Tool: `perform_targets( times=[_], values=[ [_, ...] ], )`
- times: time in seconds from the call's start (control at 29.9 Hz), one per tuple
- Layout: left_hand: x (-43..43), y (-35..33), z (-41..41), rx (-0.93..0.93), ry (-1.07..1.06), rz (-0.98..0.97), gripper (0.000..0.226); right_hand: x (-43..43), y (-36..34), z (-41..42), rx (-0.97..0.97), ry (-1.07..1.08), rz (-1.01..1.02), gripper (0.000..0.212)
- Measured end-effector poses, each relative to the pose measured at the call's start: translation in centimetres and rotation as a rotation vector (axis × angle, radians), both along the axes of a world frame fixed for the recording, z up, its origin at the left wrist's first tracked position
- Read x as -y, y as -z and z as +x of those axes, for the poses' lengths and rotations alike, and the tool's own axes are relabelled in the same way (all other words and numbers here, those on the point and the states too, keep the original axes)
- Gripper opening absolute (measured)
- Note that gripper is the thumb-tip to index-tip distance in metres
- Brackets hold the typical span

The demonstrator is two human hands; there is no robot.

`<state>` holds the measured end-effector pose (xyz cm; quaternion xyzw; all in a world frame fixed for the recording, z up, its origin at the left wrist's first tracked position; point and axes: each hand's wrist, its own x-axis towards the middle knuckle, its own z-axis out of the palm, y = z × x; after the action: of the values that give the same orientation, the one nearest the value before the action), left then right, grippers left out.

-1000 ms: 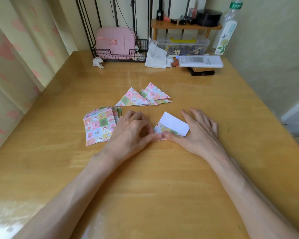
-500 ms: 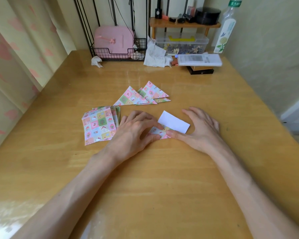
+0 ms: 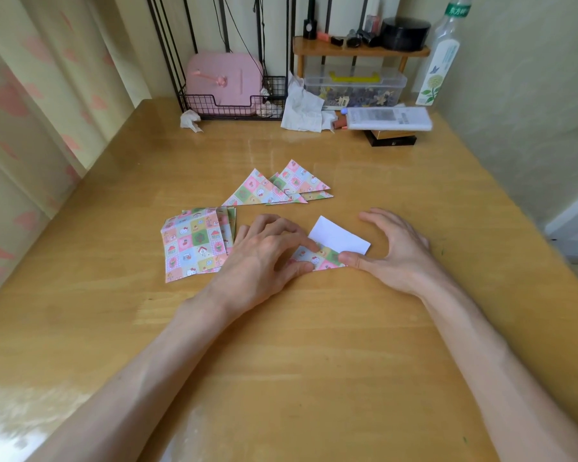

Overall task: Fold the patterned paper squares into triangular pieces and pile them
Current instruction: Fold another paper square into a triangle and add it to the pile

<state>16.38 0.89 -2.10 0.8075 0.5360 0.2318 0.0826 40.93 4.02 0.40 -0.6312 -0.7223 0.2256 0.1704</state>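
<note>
Back edge of table (image 3: 314, 328), left to right: wire basket (image 3: 214, 102) held an upright pink case (image 3: 224, 78). A clear plastic box (image 3: 356, 82) with a yellow handle on the lid held small mixed pieces, too small to identify. It sat under a low wooden shelf (image 3: 357, 51) carrying a round black tin (image 3: 405, 33) and several small bottles. A tall bottle (image 3: 438, 73) stood at the right, by the wall. Loose items: a small crumpled tissue (image 3: 190, 120) lay in front of the basket's left corner. A larger crumpled white paper (image 3: 302, 108) lay against the box front, hiding part of it. A flat white pack (image 3: 387, 117) lay on a dark box (image 3: 392, 139). Mid-table: a stack of patterned squares (image 3: 194, 246) lay flat, pattern up, at the left. A pile of folded triangles (image 3: 281, 190) lay overlapping beyond the hands, apart from both. A half-folded sheet (image 3: 339, 238) lay between the hands, its white underside turned up over a patterned strip along the near edge. Left hand (image 3: 264, 258) lay just right of the stack, covering the sheet's left end. Its fingers were curled, forefinger and thumb tips closed on the patterned strip. Right hand (image 3: 397, 251) lay arched and spread to the right of the sheet. Its thumb tip pressed the strip's right end and its other fingers were clear of the paper.
</note>
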Motion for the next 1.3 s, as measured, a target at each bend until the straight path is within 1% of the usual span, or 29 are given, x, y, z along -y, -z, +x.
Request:
perform_targets(
  times=[0.2,0.3,0.33,0.4,0.47,0.5,0.57,0.6,0.7,0.8,0.87,0.97,1.14,1.2,1.3],
  values=[
    [0.1,0.0,0.0,0.008,-0.004,-0.005,0.043,-0.2,0.2,0.2,-0.028,0.008,0.007,0.078],
    [0.1,0.0,0.1,-0.003,-0.004,0.000,0.041,0.0,0.0,0.3,-0.025,0.006,0.011,0.070],
    [0.1,0.0,0.1,-0.004,-0.003,0.005,0.041,0.0,-0.1,0.3,-0.040,0.006,0.012,0.064],
    [0.1,0.0,0.1,-0.002,0.007,0.019,0.037,0.1,-0.3,0.4,-0.151,0.014,0.009,0.041],
    [0.2,-0.1,0.2,-0.018,0.026,0.035,0.031,0.0,-0.3,0.4,-0.266,0.028,0.067,0.014],
    [0.3,-0.2,0.3,-0.032,0.039,0.044,0.028,0.0,-0.2,0.4,-0.281,0.032,0.113,0.008],
    [0.4,-0.4,0.3,-0.055,0.061,0.064,0.026,0.2,-0.3,0.2,-0.288,0.043,0.178,0.007],
    [0.4,-0.5,0.3,-0.060,0.066,0.070,0.026,0.3,-0.5,0.1,-0.322,0.046,0.182,0.005],
    [0.4,-0.8,0.1,-0.048,0.059,0.091,0.027,0.6,-1.1,-0.2,-0.526,0.016,0.060,0.006],
    [0.3,-0.9,-0.2,-0.030,0.038,0.131,0.033,1.0,-1.4,-0.3,-0.562,-0.105,-0.086,0.013],
    [0.2,-0.9,-0.4,-0.038,0.029,0.151,0.036,1.2,-1.8,0.0,-0.567,-0.200,-0.127,0.017],
    [0.2,-0.9,-0.6,-0.078,0.019,0.182,0.033,1.5,-2.5,0.6,-0.493,-0.331,-0.154,0.022],
    [0.9,-1.3,0.1,-0.095,0.036,0.183,0.025,1.8,-3.0,1.0,-0.158,-0.435,-0.029,0.039],
    [1.1,-1.4,0.2,-0.084,0.021,0.184,0.021,1.9,-2.9,1.0,-0.136,-0.424,-0.013,0.040],
    [1.0,-1.3,0.1,-0.082,0.011,0.169,0.026,1.7,-1.9,0.5,-0.186,-0.384,0.045,0.032]
  ],
)
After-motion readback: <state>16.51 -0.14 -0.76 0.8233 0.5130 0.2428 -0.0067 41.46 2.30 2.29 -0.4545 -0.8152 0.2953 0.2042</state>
